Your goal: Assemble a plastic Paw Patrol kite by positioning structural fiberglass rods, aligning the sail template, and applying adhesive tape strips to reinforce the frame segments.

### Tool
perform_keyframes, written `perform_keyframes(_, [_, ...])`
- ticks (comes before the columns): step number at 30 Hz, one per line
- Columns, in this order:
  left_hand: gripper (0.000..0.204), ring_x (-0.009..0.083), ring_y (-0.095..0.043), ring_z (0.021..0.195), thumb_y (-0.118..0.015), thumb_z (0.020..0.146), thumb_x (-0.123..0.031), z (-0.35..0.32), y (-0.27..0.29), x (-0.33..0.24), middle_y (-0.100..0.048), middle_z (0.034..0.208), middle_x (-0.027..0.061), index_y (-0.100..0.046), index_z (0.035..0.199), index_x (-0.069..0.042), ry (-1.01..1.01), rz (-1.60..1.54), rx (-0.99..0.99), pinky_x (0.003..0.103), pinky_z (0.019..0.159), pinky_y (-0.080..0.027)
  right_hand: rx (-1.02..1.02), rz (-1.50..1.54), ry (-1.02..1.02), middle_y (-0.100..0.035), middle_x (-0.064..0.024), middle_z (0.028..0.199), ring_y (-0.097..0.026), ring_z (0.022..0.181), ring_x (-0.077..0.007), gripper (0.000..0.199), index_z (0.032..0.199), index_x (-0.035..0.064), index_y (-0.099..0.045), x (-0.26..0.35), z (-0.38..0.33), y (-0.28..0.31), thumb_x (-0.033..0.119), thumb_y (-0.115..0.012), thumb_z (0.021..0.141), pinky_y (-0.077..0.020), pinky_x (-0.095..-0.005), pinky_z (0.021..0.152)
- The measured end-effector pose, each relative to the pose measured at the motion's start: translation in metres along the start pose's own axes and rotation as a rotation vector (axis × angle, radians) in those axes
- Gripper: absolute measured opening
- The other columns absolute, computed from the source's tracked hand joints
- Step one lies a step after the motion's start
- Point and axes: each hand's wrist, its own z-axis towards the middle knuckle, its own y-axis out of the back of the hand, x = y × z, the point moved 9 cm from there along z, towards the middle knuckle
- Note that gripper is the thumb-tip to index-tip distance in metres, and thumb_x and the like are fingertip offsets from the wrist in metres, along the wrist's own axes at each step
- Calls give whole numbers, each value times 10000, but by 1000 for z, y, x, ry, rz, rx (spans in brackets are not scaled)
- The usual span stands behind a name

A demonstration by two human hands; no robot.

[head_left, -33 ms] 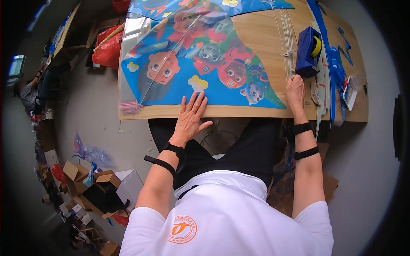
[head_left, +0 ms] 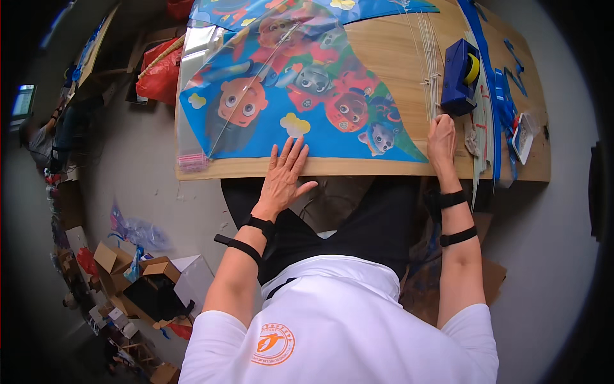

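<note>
A wooden table carries a colourful cartoon kite spread across its left half. The left hand presses flat, fingers spread, on the kite's near edge. The right hand, fingers curled closed, rests near a blue tape dispenser.

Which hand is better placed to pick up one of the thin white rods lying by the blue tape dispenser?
The right hand, probably. It sits closed at the near ends of the thin white rods, just below the blue tape dispenser. The left hand lies flat on the kite at the table's near edge, farther off.
</note>
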Motion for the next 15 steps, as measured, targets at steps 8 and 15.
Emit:
perform_keyframes(8, [491,275,-476,1200,-733,801,-134,19,61,-32,-522,1290,56,-531,1249,-122,-67,-24,-414,426,1002,-331,60,-87,704,-499,-107,847,-572,812,-278,106,902,52,-516,86,-93,-6,57,-589,825,-488,-375,666])
perform_keyframes(15, [476,248,-499,1156,-783,734,-169,67,14,-41,-560,1155,40,-583,1165,-135,-54,-126,-105,428,996,-336,109,101,740,-561,-86,939,-569,911,-262,234,909,64,-562,125,-101,-8,135,-720,751,-460,-378,760])
